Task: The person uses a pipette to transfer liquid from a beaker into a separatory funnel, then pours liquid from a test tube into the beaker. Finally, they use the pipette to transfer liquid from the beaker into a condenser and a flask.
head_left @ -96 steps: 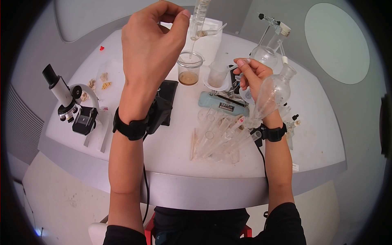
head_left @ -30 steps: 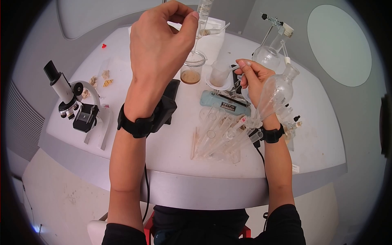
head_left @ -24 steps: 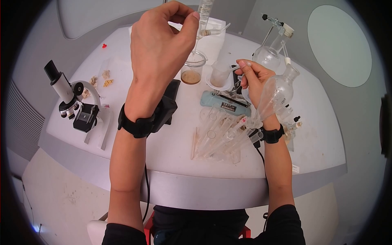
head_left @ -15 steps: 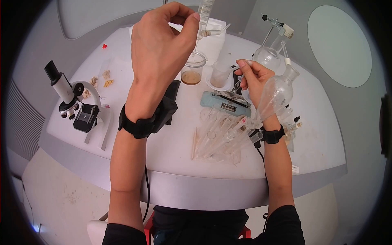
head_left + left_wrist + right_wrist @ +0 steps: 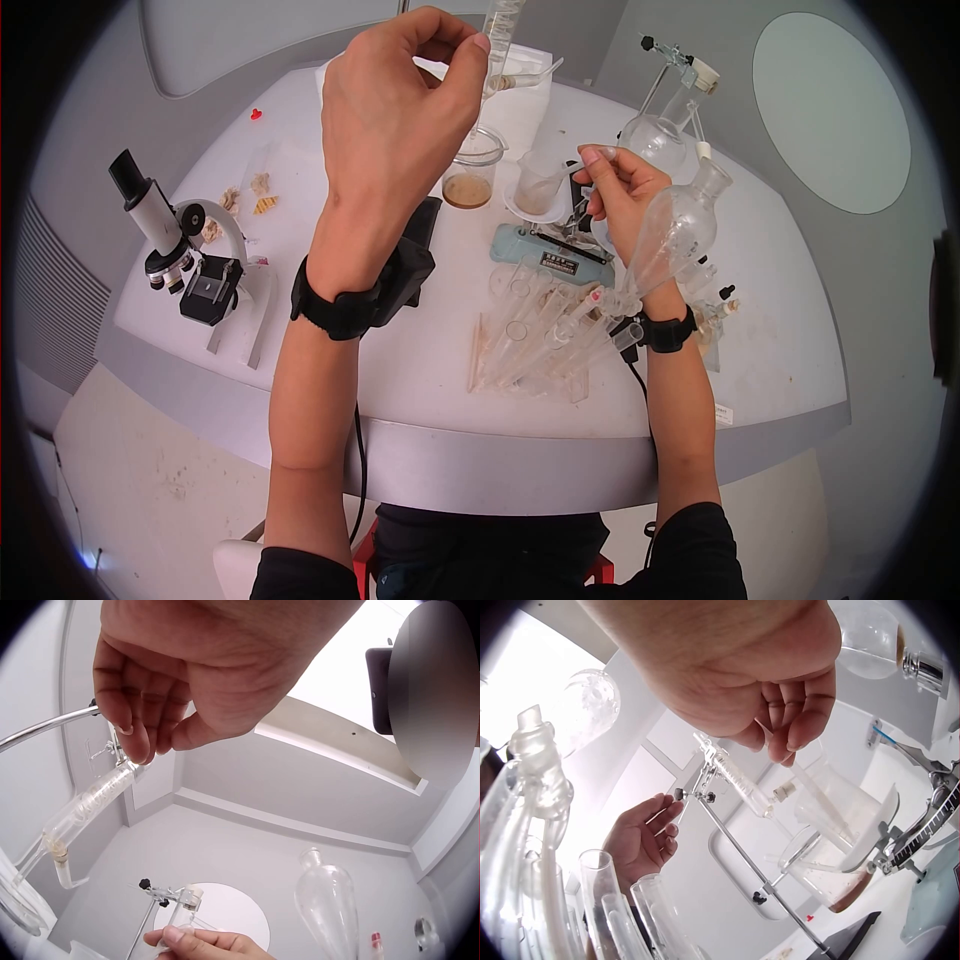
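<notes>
My right hand (image 5: 628,195) pinches a pale translucent rod (image 5: 819,791) that slants into a clear beaker (image 5: 538,185). This beaker stands on the white pan of a light-blue balance (image 5: 552,255). My left hand (image 5: 405,110) is raised, fingers bent, close by the upper part of a coil condenser (image 5: 94,795); I cannot tell whether its fingertips hold anything. A clamp on a metal stand (image 5: 742,859) carries the condenser. Its lower tip points down into a glass beaker (image 5: 467,180) with shallow brown liquid.
Several test tubes (image 5: 530,330) and a pear-shaped funnel (image 5: 675,230) stand before the right forearm. A microscope (image 5: 190,240) is at the left, with small yellowish pieces (image 5: 262,205) behind it. A clamped round flask (image 5: 655,140) stands at the back right.
Compared with the oldest frame, my left hand sits slightly further right in the head view, and the whole scene has shifted a little. Over the last second, almost nothing has moved.
</notes>
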The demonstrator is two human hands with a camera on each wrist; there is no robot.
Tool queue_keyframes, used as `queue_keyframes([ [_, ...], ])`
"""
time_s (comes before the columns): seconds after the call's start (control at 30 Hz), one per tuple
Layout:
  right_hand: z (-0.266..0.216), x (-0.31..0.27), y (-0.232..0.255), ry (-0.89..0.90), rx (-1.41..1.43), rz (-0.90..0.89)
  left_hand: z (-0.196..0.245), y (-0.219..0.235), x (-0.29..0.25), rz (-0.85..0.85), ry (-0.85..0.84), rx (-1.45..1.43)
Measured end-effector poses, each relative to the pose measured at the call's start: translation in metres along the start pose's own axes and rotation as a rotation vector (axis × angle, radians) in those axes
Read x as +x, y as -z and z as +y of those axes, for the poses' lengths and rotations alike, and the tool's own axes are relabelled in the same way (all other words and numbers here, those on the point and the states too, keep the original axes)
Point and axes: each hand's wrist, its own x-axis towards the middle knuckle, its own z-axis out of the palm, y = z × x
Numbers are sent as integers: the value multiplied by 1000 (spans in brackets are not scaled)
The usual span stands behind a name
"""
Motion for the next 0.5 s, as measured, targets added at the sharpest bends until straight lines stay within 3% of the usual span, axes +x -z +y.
queue_keyframes([
  [0.5,-1,-1,-1,-11,26,14,0,-1,-1,5,-15,17],
])
